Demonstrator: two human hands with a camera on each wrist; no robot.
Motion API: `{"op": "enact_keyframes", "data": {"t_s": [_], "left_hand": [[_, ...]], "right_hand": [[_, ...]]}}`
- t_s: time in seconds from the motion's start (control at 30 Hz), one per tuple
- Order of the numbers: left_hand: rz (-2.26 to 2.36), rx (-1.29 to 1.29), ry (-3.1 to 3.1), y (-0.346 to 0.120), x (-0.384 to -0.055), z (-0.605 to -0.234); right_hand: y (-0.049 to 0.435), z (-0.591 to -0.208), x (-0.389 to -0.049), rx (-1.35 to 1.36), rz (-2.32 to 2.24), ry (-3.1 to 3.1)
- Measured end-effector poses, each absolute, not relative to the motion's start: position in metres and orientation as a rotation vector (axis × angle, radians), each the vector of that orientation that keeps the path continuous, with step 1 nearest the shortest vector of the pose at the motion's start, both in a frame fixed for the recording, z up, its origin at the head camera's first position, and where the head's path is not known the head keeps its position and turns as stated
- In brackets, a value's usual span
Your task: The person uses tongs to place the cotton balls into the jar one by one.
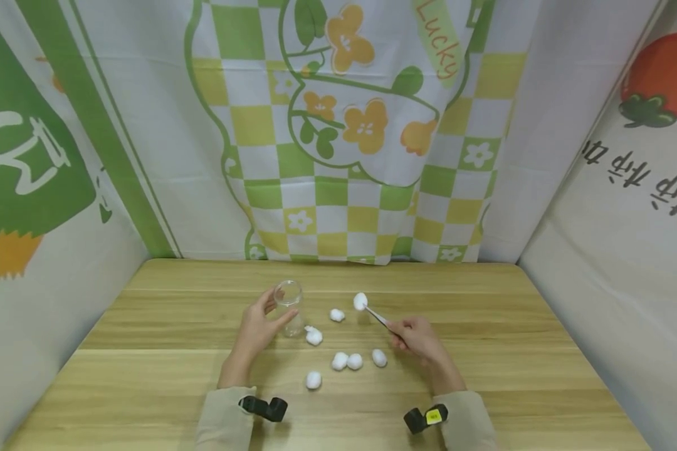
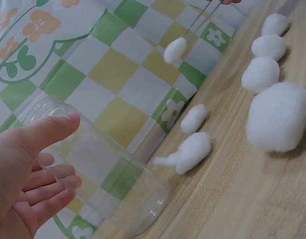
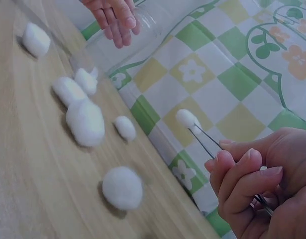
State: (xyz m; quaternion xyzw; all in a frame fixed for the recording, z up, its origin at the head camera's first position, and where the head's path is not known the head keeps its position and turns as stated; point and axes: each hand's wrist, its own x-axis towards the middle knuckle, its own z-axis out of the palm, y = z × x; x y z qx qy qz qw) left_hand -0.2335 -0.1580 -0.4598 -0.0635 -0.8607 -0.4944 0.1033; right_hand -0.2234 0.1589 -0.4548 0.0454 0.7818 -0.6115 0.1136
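Head view: note left hand (image 1: 259, 322) curved round clear jar (image 1: 289, 316), thumb across the near wall, fingers at the far side; impossible to tell how firmly. Locate jar upright on wooden table (image 1: 146, 376), mouth uppermost. Note right hand (image 1: 420, 341) closed about tweezers (image 1: 378, 316), tips narrow on a held cotton ball (image 1: 360, 301), above the table and well apart from jar. Between jar and tweezers, on the table: small cotton ball (image 1: 336, 316). Just beside jar base: tufted cotton ball (image 1: 314, 336), in the gap toward the right hand. Nearer the table front: two touching balls (image 1: 340, 361), oval ball (image 1: 379, 357) near right hand, single ball (image 1: 313, 380) to the left. Behind table: checked curtain (image 1: 338, 213). On sleeves: black wrist device (image 1: 273, 409) at left, another at right. Left wrist view: see thumb and fingers wide apart at upper jar, partly covering the wall; tufted ball close to jar base, four balls in a row farther right. Right wrist view: see tweezers between thumb and curled fingers, rear section largely hidden by hand; held ball against curtain background, loose balls at left.
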Motion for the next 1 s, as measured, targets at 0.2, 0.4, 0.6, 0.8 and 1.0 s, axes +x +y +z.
{"op": "enact_keyframes", "data": {"t_s": [0.2,0.4,0.6,0.8,1.0], "left_hand": [[-1.495,-0.181,-2.517,-0.157,-0.234,-0.460],[-1.512,-0.169,-2.519,-0.156,-0.234,-0.459],[-1.516,-0.162,-2.526,-0.156,-0.234,-0.459],[-1.519,-0.157,-2.530,-0.157,-0.234,-0.459],[-1.531,-0.149,-2.539,-0.156,-0.235,-0.458]], "right_hand": [[0.152,-0.445,-0.222,0.042,-1.733,2.360],[0.147,-0.437,-0.222,0.045,-1.721,2.367],[0.145,-0.432,-0.221,0.013,-1.731,2.351],[0.141,-0.427,-0.222,-0.022,-1.760,2.311],[0.136,-0.420,-0.221,-0.069,-1.756,2.311]]}}
